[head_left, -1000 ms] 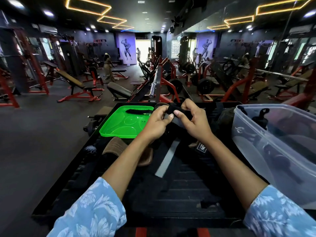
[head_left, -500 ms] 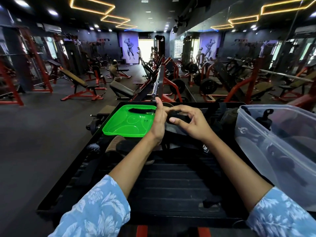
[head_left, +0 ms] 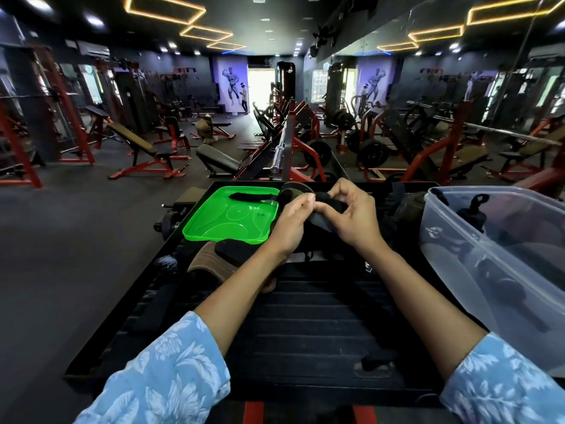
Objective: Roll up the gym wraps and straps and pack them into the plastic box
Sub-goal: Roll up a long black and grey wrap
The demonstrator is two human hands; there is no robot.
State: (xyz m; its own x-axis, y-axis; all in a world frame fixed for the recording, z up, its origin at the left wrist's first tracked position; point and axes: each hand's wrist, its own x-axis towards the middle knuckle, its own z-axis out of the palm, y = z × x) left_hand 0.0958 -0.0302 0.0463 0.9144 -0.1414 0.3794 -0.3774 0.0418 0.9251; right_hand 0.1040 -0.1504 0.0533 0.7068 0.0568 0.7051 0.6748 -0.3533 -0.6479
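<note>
Black wrap point(head_left: 325, 209), pinched between both hands point(head_left: 324, 221)

- The platform point(head_left: 305, 332) lies in front of the person, with the lid point(head_left: 227, 220) on its far left part.
- A strap point(head_left: 253, 196) lies on the lid's far edge.
- The box point(head_left: 501, 264) stands at the platform's right, with dark items inside.
- Left hand point(head_left: 292, 224) and right hand point(head_left: 351, 215) meet on a wrap point(head_left: 328, 206) between lid and box.
- A belt point(head_left: 208, 261) lies just before the lid.
</note>
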